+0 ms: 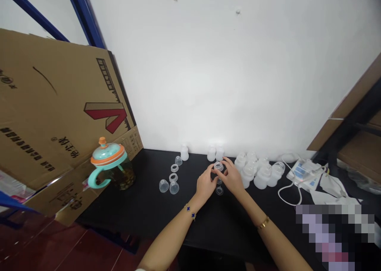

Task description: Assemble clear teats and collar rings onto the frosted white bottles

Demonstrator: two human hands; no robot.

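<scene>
Fingers of my left hand (206,183) and right hand (233,179) close narrowly from both sides on a translucent ring-shaped piece (218,166), holding it above the middle of the black counter (143,207); they hide part of its rim. Just nearer, between my wrists, I see a small clear disc (219,190). Beyond the fingers stand two white bottles (211,153), the right one partly covered by my right hand. A cluster of capped bottles (262,177) crowds that hand's right side; I cannot tell whether they touch. Farther right, a white cable (290,203) loops beside a pale packet (303,173). To the left lie clear domes (164,186) and loose rings (173,177), with a lone bottle (184,153) at the far edge. Well left, a lidded jug (108,155) stands before a large carton (59,108).
</scene>
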